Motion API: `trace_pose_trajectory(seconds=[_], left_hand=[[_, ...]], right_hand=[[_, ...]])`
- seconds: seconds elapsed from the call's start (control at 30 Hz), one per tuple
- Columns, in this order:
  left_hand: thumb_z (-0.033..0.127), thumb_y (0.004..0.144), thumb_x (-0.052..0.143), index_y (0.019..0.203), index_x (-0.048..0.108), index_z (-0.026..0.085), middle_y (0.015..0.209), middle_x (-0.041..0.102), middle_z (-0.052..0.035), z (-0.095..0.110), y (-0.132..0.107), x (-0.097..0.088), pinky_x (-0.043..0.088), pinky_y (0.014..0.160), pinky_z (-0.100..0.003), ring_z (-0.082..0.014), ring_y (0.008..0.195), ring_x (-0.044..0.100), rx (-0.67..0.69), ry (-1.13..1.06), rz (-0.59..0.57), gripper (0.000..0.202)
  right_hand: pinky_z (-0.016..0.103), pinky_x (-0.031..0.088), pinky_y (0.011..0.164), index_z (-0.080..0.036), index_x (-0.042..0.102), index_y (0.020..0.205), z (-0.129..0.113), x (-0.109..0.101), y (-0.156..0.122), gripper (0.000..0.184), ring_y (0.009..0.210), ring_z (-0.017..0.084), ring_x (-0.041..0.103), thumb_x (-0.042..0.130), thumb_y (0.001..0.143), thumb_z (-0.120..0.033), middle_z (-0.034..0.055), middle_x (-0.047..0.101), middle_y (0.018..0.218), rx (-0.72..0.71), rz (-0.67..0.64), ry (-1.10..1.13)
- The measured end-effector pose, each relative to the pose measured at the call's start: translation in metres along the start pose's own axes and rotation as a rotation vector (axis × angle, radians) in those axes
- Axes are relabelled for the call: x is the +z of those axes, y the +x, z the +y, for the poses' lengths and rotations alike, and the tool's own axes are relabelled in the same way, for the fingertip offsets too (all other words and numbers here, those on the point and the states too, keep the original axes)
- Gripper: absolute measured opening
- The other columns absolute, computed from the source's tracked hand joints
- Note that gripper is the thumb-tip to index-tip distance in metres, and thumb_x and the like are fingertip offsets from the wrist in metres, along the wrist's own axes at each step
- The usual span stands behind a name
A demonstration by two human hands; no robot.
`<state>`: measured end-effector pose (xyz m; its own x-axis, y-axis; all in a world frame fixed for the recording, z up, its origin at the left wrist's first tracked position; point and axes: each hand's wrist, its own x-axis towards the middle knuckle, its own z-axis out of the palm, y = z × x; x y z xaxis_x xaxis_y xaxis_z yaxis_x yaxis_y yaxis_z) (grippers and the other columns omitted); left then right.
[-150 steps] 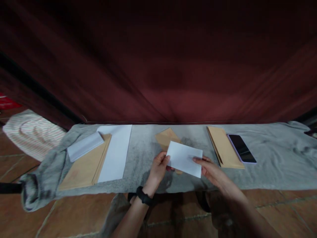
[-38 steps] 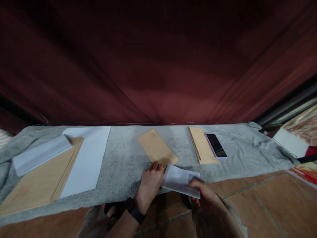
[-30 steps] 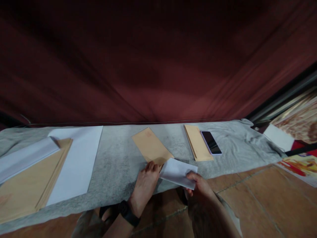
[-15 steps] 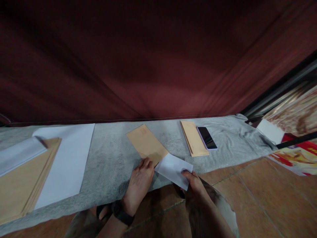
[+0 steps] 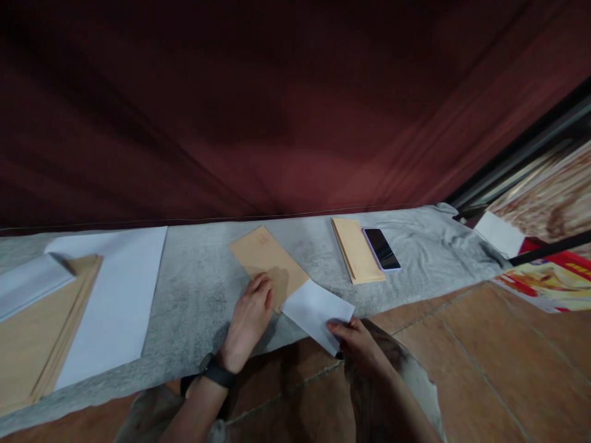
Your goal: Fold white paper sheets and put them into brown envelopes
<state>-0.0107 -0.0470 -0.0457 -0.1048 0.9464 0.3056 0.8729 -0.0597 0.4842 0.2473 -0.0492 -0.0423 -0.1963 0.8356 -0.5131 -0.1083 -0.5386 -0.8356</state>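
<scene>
Two hands, cloth (image 5: 194, 295) front edge: my left hand (image 5: 249, 317) pins the envelope (image 5: 265, 261) flat, right hand (image 5: 360, 341) pinches the sheet (image 5: 314, 307) (square it, then slide).

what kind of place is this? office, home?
Likely a makeshift home work spot, not an office: a low surface draped in grey cloth, a dark red curtain behind it, terracotta floor tiles. Brown envelopes and a phone lie on the cloth.
</scene>
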Motion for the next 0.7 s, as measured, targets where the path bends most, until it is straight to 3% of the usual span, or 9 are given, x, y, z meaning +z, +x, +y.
trace_pose_trajectory(seconds=[0.3,0.5,0.57,0.63,0.7], left_hand=[[0.017,0.093,0.047,0.122,0.063,0.019,0.141,0.057,-0.0129,-0.005,0.009,-0.001,0.049,0.108,-0.047,-0.0286,0.129,0.054,-0.092,0.004,-0.021,0.033],[0.015,0.092,0.048,0.125,0.061,0.015,0.147,0.052,-0.0165,-0.001,0.008,-0.011,0.046,0.112,-0.046,-0.0287,0.138,0.048,-0.167,-0.018,-0.017,0.036],[0.013,0.091,0.049,0.124,0.062,0.014,0.148,0.052,-0.0170,-0.003,0.007,-0.021,0.043,0.114,-0.046,-0.0284,0.139,0.047,-0.211,-0.051,0.005,0.036],[0.012,0.089,0.051,0.124,0.064,0.015,0.148,0.051,-0.0165,-0.008,0.007,-0.032,0.038,0.117,-0.047,-0.0283,0.141,0.045,-0.280,-0.157,0.051,0.037],[0.011,0.086,0.057,0.119,0.067,0.017,0.148,0.053,-0.0137,-0.014,0.007,-0.041,0.033,0.120,-0.047,-0.0274,0.142,0.042,-0.412,-0.403,0.119,0.035]], right_hand=[[0.032,0.053,0.067,-0.024,0.073,0.073,-0.001,-0.006,-0.001,0.030,0.066,0.022,0.066,0.084,0.060,-0.049,0.0008,0.071,0.069,-0.022,0.014,-0.065],[0.042,0.058,0.071,-0.017,0.075,0.091,-0.028,-0.049,-0.022,0.035,0.076,0.031,0.073,0.083,0.063,-0.036,0.0091,0.077,0.084,0.172,0.058,-0.059],[0.045,0.058,0.068,-0.019,0.076,0.090,-0.038,-0.064,-0.018,0.030,0.073,0.033,0.073,0.079,0.067,-0.039,0.0128,0.077,0.085,0.160,0.073,0.013],[0.045,0.057,0.061,-0.023,0.074,0.079,-0.045,-0.069,-0.004,0.022,0.062,0.031,0.071,0.074,0.073,-0.044,0.0129,0.075,0.074,0.099,0.099,-0.024],[0.044,0.058,0.059,-0.027,0.071,0.072,-0.050,-0.062,0.013,0.023,0.061,0.029,0.070,0.068,0.078,-0.048,0.0115,0.073,0.070,-0.149,0.095,-0.169]])
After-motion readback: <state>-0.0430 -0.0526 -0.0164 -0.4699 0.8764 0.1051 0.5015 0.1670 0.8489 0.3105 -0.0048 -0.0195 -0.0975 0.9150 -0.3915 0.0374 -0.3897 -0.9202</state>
